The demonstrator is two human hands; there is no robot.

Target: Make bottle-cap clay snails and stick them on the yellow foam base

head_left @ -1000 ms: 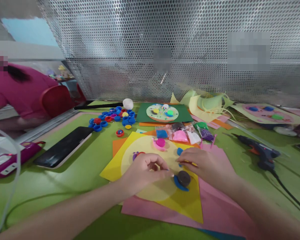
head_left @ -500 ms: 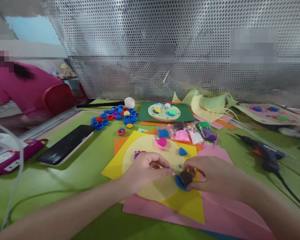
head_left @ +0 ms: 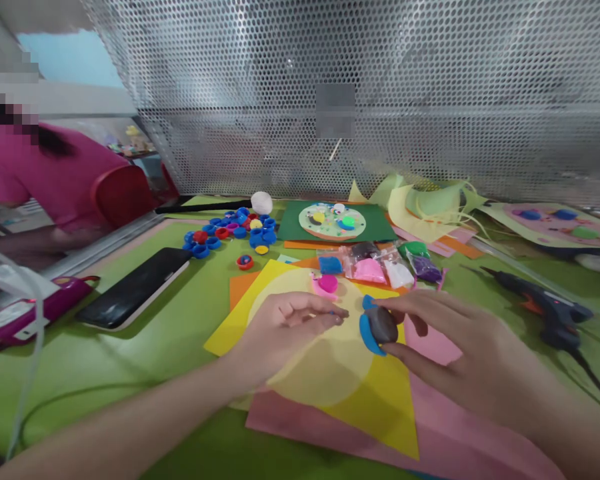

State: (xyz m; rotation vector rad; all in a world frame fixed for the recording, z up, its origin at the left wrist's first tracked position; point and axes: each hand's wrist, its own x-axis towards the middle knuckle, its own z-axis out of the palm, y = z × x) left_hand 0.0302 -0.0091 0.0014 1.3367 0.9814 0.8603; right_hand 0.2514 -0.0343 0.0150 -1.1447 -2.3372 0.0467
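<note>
From the person's head, 1 camera looks forward and down, close over the left hand [head_left: 280, 333] and right hand [head_left: 473, 347], facing a perforated metal screen [head_left: 240, 80].

The disc [head_left: 383, 325] is dark grey-brown, its strip [head_left: 368, 335] bright blue. The circle [head_left: 325, 373] is pale yellow, the sheet [head_left: 395, 417] vivid yellow, the paper underneath [head_left: 320, 430] pink, the tabletop [head_left: 207, 287] lime green, the silver panel [head_left: 250, 67] dotted with holes.
</note>
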